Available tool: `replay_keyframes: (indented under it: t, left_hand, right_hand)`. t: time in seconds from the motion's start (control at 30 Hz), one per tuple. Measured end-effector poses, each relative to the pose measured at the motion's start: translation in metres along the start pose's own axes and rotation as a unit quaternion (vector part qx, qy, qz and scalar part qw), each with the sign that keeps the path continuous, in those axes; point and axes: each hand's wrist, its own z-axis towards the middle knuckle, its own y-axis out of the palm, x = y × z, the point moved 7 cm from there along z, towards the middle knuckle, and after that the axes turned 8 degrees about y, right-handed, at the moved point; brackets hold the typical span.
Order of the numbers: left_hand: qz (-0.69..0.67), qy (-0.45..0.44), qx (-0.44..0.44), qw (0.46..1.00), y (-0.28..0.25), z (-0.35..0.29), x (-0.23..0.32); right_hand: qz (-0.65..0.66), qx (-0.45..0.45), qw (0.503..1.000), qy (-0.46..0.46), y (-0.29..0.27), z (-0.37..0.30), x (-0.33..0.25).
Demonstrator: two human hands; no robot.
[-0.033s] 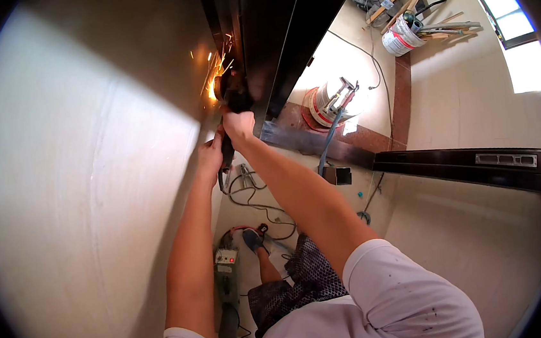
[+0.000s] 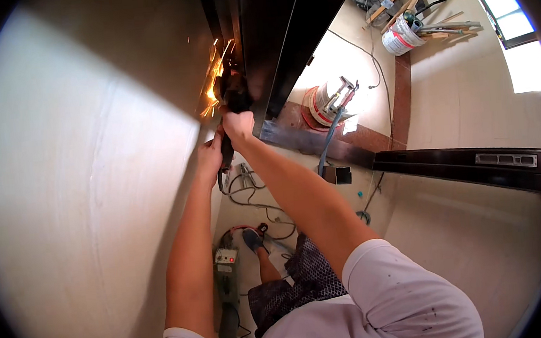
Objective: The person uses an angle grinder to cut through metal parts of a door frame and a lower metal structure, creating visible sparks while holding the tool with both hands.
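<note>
I see both hands clenched on a dark angle grinder (image 2: pixel 233 95): the right hand (image 2: pixel 238 125) near its head, the left hand (image 2: pixel 210 158) lower on the handle. The tool is up against the dark metal door frame (image 2: pixel 260 47), beside the pale wall (image 2: pixel 92 184). Sparks (image 2: pixel 213 77) are flying, so I judge the grinding is in the middle; how much of the frame remains I cannot tell.

Black angle grinder (image 2: pixel 231 98), held upright w/ both hands, head just above the right hand (image 2: pixel 239 125), throwing orange sparks against the dark metal frame (image 2: pixel 271 33).
</note>
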Motion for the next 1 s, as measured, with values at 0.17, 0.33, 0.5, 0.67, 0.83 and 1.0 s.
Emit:
replay_keyframes:
  t: [0.17,0.33,0.5,0.67,0.83,1.0]
  left_hand:
    - [-0.016,0.007,0.017,1.000,-0.017,-0.005,-0.013]
    - [-0.026,0.008,0.010,1.000,-0.001,-0.012,-0.008]
    - [-0.032,0.023,0.030,0.999,0.004,-0.025,-0.006]
    - [-0.006,0.037,0.050,0.998,0.000,-0.058,-0.023]
    - [0.011,0.004,0.098,0.995,-0.032,-0.115,-0.097]
    - [0.013,-0.040,0.067,0.997,-0.032,-0.178,-0.148]
  right_hand:
    - [0.009,-0.048,0.998,0.038,0.010,-0.025,0.008]
    - [-0.013,0.006,1.000,0.008,-0.004,-0.007,0.018]
    - [-0.007,-0.027,1.000,-0.006,-0.005,-0.007,0.014]
    - [-0.007,-0.061,0.998,0.000,-0.023,-0.041,0.041]
    - [0.112,-0.159,0.975,0.105,-0.039,-0.121,0.103]
    - [0.116,-0.227,0.956,0.148,-0.067,-0.154,0.184]
